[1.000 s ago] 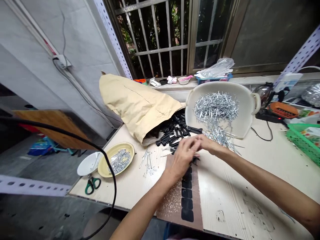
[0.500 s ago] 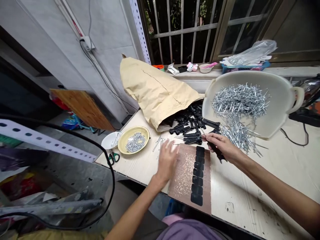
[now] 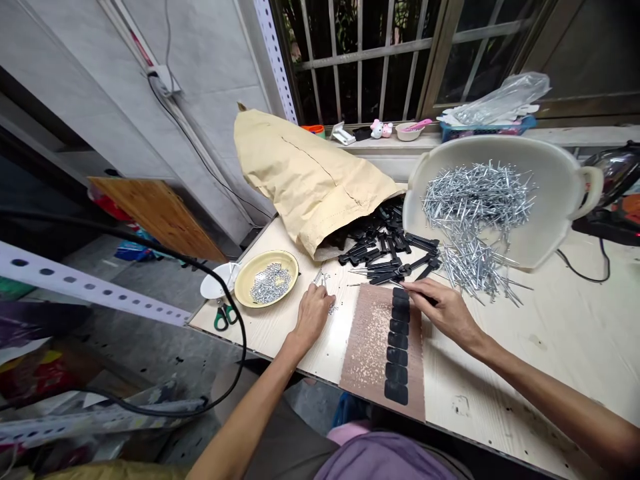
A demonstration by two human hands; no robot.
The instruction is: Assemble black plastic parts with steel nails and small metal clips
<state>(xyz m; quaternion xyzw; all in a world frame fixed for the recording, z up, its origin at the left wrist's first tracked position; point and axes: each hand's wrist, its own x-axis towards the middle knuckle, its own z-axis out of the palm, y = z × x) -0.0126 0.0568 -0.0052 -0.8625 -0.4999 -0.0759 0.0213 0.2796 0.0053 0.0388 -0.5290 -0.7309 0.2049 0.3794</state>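
Note:
My right hand [image 3: 447, 313] is closed on a black plastic piece [image 3: 424, 300], mostly hidden by the fingers, above the right edge of a brown board [image 3: 370, 373]. On that board lies a column of flat black pads [image 3: 397, 358]. My left hand [image 3: 314, 312] rests on the table left of the board, fingers curled down beside small metal bits [image 3: 334, 308] and a few loose nails [image 3: 319, 276]. What its fingertips pinch, if anything, is hidden. Beyond the board, black plastic pieces [image 3: 383, 250] spill from a paper sack [image 3: 320, 180].
A white plastic scoop [image 3: 545, 247] full of nails [image 3: 480, 193] stands at the back right. To the left are a yellow dish [image 3: 243, 293] of small metal parts, a white bowl [image 3: 213, 285] and green-handled scissors [image 3: 226, 316]. A black cable [image 3: 243, 340] loops past the table's left corner.
My left hand has moved left and down from the board's edge to the metal bits, its fingers curling in. My right hand has lowered slightly with the black piece, turning palm down.

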